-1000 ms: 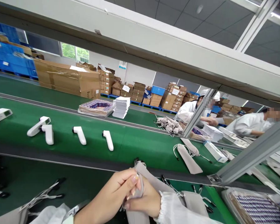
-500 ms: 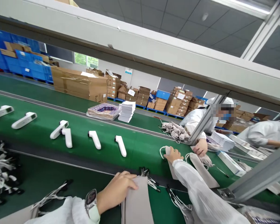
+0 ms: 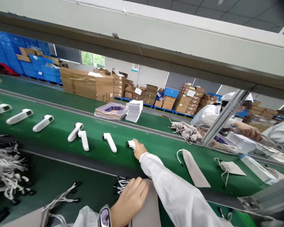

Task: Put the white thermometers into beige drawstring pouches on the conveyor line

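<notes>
My right hand (image 3: 139, 149) is closed round a white infrared thermometer (image 3: 132, 144) on the green belt, its dark sensor end pointing left. Nearer to me, my left hand (image 3: 132, 196) has its fingers curled over the top of a grey drawstring pouch (image 3: 148, 208); the fingertips are partly hidden. White cords with black ends (image 3: 120, 185) stick out beside that hand. To the left on the belt lie several more white thermometers, the closest one (image 3: 110, 142) apart from my hand. A filled-looking grey pouch (image 3: 195, 168) rests on the belt to the right.
A co-worker (image 3: 210, 113) reaches over the belt at the right, behind a metal post (image 3: 224, 118). A smaller pouch (image 3: 234, 168) and a white box (image 3: 259, 169) lie there. Corded pouches (image 3: 186, 130), paper stacks (image 3: 134, 111) and a tray (image 3: 110, 111) stand across. A shelf beam (image 3: 142, 41) crosses overhead.
My right hand has let go of a pouch on the belt and moved left onto a thermometer. My left hand stays at the pouch, fingers more curled. The co-worker's arm has lifted.
</notes>
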Demonstrator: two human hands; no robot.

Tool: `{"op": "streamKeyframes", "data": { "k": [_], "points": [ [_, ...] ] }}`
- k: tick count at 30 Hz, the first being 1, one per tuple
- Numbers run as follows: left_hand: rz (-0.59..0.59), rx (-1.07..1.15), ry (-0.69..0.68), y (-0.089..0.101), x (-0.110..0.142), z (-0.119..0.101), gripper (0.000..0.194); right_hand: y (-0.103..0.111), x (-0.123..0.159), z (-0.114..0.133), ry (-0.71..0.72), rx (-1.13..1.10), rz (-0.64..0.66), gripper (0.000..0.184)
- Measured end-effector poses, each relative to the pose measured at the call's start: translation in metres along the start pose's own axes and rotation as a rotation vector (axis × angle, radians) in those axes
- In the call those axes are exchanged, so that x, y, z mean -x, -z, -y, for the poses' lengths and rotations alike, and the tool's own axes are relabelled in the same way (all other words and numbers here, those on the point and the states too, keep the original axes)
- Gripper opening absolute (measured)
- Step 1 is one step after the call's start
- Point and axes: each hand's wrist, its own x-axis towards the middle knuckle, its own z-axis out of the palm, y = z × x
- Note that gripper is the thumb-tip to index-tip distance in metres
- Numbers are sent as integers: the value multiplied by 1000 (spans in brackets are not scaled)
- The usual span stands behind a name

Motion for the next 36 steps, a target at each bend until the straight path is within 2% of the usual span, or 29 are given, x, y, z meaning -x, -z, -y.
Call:
{"op": "streamKeyframes", "data": {
  "k": [3, 6, 9, 12, 15, 17, 20, 22, 25, 29, 34, 35, 36],
  "points": [
    [-11, -31, -20, -1, -1, 2, 16, 33, 19, -23, -64, -162, 4, 63],
    [-6, -56, -39, -2, -4, 6, 12, 75, 58, -37, -101, -593, -18, 63],
    [37, 31, -57, 4, -9, 12, 13, 109, 103, -33, -81, -1132, -68, 75],
    [82, 214, -32, 17, -15, 19, 16, 122, 132, -17, 10, -1320, -139, 87],
    [110, 392, -11, 32, -19, 22, 18, 117, 136, -2, 69, -1354, -153, 84],
    [123, 552, 37, 39, -20, 21, 20, 111, 133, 3, 67, -1319, -74, 75],
    [10, 739, 245, 48, -20, 19, 21, 102, 132, 3, 47, -1087, 157, 42],
    [-57, 765, 380, 54, -20, 19, 22, 98, 137, 1, -14, -885, 345, 43],
    [-24, 756, 438, 61, -21, 20, 25, 93, 148, -3, -122, -745, 514, 51],
    [-16, 725, 416, 68, -21, 18, 27, 86, 162, -1, -177, -790, 540, 56],
    [16, 617, 420, 78, -21, 15, 29, 86, 184, 15, -241, -1003, 587, 68],
    [34, 593, 436, 82, -21, 16, 28, 89, 186, 13, -225, -973, 539, 65],
    [62, 581, 455, 87, -20, 18, 27, 94, 188, 9, -183, -898, 435, 58]
  ]
}}
